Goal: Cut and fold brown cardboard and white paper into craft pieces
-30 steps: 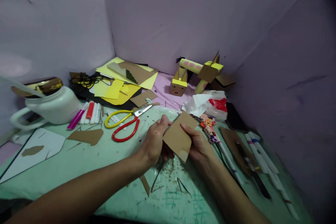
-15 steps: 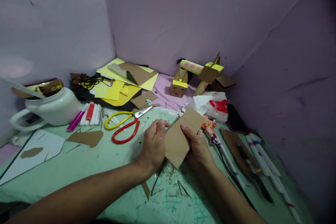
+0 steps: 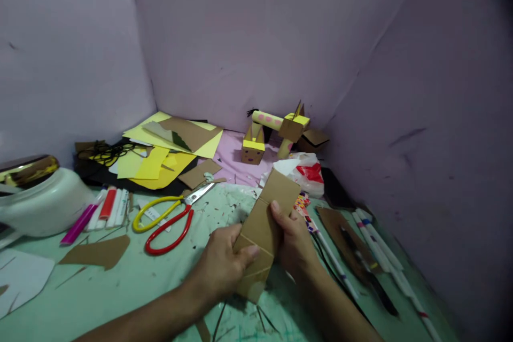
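Note:
Between my hands is a long brown cardboard strip [image 3: 260, 224] with crease lines across it, tilted over the green tablecloth. My left hand [image 3: 224, 259] grips its lower left edge, thumb on the face. My right hand [image 3: 294, 235] holds the right edge higher up, the thumb pressed on the front and the fingers hidden behind. Scissors [image 3: 186, 208] with one yellow and one red handle lie apart from my left hand. Below the strip, thin dark scraps [image 3: 262, 319] are scattered on the cloth.
Colour markers [image 3: 108, 208] and a white mug [image 3: 52, 203] stand at left. Yellow paper [image 3: 152, 163] is piled behind. Small cardboard animal figures [image 3: 253, 150] stand at the back near a plastic bag [image 3: 310, 173]. A black-handled knife [image 3: 380, 291] and white paper tubes [image 3: 395, 272] lie at right.
The strip now shows more length and its crosswise creases, with its lower part extended. My left hand has moved down along it and its thumb now lies on the face. The view has shifted.

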`<state>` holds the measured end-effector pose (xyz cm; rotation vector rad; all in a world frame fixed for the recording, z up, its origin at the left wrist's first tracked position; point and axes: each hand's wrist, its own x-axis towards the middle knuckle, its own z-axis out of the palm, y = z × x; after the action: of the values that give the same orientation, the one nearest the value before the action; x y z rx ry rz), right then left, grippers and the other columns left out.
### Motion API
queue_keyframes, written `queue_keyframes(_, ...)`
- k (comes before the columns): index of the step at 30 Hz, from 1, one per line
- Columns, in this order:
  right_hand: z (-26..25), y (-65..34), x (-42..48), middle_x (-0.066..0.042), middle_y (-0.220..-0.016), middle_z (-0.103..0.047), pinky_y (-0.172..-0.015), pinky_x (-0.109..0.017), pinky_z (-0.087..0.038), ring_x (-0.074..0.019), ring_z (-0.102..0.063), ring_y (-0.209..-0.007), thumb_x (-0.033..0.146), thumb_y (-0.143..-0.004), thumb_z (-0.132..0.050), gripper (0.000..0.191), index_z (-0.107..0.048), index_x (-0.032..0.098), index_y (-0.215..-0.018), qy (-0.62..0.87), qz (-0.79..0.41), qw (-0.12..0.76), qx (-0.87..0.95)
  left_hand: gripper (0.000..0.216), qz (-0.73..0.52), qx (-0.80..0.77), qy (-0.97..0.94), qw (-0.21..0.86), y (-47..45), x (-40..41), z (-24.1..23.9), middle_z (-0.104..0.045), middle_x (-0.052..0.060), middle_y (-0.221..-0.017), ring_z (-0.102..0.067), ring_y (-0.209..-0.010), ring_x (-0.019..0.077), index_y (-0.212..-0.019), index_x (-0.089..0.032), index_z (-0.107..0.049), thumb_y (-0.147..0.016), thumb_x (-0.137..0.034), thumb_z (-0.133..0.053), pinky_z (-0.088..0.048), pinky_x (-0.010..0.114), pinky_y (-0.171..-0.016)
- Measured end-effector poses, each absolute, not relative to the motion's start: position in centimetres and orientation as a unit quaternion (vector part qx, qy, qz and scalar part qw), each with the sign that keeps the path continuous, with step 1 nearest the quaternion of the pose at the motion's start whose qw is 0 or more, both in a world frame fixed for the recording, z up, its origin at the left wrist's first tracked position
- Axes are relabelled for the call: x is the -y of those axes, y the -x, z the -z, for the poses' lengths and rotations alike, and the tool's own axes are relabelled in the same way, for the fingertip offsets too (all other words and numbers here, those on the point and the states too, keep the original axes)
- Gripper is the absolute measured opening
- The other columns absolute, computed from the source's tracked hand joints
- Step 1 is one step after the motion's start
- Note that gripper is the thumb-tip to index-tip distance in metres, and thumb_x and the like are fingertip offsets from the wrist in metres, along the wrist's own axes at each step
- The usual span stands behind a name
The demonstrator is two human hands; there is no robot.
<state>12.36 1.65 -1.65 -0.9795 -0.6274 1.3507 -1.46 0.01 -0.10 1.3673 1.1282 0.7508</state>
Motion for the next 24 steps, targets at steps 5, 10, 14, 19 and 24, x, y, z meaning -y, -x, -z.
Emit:
queue_keyframes(5,1.1,-13.2,-2.4,-0.004,-0.071,-0.074,-0.063,-0.034,-0.055,-0.0238,-0.069,-0.067,0.036,-0.056,-0.082,0.040,-0.067,0.018,-0.088,0.413,-0.574,0.661,0.251,0.013,-0.307,-0.491,-0.600,0.552,1.0,0.7,0.2,-0.069,0.006,-0.073,-0.061,-0.067,0.0202,-0.078,-0.015,-0.065,-0.072,-0.023,-0.057,-0.046,0.028,-0.059)
queue_keyframes(10,0.6,-13.5,-2.3,-0.004,-0.065,-0.073,-0.058,-0.035,-0.055,-0.0255,-0.069,-0.064,0.038,-0.054,-0.082,0.039,-0.067,0.019,-0.084,0.414,-0.588,0.656,0.229,0.010,-0.290,-0.482,-0.625,0.541,1.1,0.9,1.1,-0.063,0.003,-0.064,-0.057,-0.061,0.0179,-0.072,-0.018,-0.063,-0.072,-0.026,-0.056,-0.045,0.028,-0.056)
queue_keyframes(14,0.2,-13.7,-2.2,-0.004,-0.064,-0.073,-0.055,-0.035,-0.055,-0.0263,-0.068,-0.063,0.038,-0.049,-0.083,0.039,-0.068,0.018,-0.080,0.418,-0.580,0.664,0.219,0.010,-0.295,-0.480,-0.630,0.534,1.1,0.9,1.7,-0.063,0.004,-0.064,-0.056,-0.061,0.0185,-0.069,-0.018,-0.062,-0.072,-0.025,-0.055,-0.045,0.030,-0.057)
queue_keyframes(19,0.4,-13.7,-2.0,-0.005,-0.064,-0.073,-0.057,-0.035,-0.055,-0.0260,-0.068,-0.064,0.039,-0.049,-0.084,0.040,-0.068,0.018,-0.078,0.422,-0.569,0.669,0.225,0.012,-0.280,-0.468,-0.627,0.557,0.7,1.1,1.6,-0.067,0.005,-0.069,-0.059,-0.064,0.0196,-0.075,-0.017,-0.065,-0.070,-0.020,-0.055,-0.045,0.030,-0.059)
queue_keyframes(24,0.5,-14.0,-2.1,-0.004,-0.066,-0.073,-0.059,-0.034,-0.054,-0.0250,-0.068,-0.065,0.038,-0.051,-0.083,0.039,-0.068,0.018,-0.081,0.412,-0.561,0.679,0.233,0.029,-0.217,-0.510,-0.704,0.444,2.7,-0.6,0.1,-0.063,0.005,-0.058,-0.058,-0.058,0.0212,-0.061,-0.019,-0.062,-0.079,-0.040,-0.053,-0.038,0.028,-0.051)
